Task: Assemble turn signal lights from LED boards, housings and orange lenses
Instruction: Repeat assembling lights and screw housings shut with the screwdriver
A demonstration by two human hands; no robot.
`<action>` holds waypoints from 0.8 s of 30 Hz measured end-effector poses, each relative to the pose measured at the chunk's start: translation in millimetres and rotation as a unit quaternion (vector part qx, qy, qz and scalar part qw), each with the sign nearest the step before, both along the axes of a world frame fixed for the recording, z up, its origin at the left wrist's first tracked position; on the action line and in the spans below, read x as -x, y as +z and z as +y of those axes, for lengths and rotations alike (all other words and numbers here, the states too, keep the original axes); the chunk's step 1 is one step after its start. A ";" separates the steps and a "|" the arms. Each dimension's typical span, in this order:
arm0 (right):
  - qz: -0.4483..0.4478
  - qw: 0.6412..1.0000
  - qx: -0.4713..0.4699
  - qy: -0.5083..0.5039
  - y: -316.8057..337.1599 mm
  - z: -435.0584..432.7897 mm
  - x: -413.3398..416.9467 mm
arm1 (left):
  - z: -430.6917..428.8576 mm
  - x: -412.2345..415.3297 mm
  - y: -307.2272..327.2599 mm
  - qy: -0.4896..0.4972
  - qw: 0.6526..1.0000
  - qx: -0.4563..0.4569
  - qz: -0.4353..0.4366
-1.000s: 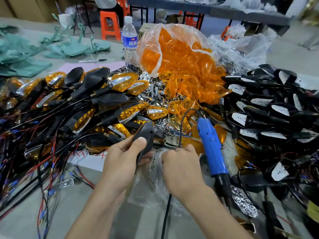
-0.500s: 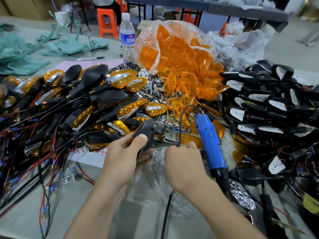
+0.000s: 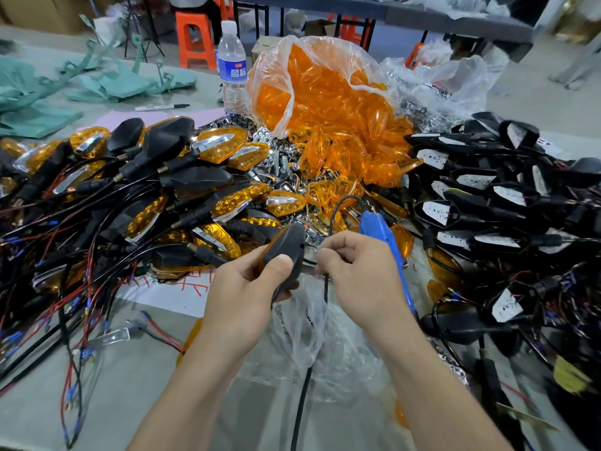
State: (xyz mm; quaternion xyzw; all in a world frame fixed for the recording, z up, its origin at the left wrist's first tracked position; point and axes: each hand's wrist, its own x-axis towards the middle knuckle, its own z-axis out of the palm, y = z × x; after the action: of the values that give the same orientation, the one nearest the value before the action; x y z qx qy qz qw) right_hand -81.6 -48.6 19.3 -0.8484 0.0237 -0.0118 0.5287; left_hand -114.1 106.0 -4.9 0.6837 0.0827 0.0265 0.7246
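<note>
Both hands have risen off the plastic bag. Grip of the left hand clamps a black housing; the right hand curls fingertips together, contents hidden.

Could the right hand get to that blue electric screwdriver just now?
Probably yes: the blue electric screwdriver lies uncovered right beside the right hand, though that hand is curled, perhaps pinching something small.

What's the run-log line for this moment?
left hand: grips black housing | right hand: fingers curled, contents unclear | blue screwdriver: lying behind right hand
</note>
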 end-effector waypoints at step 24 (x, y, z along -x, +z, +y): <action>0.013 1.000 -0.021 0.004 -10.5 -16.2 -14.4 | 22.1 -4.3 13.2 0.069 0.993 0.089 0.043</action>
State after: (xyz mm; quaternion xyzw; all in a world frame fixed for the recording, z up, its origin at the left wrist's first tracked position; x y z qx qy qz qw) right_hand -67.2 -64.8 8.8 -0.8371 0.0275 0.0019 0.5463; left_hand -109.9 128.1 8.3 0.6095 0.1629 0.0395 0.7749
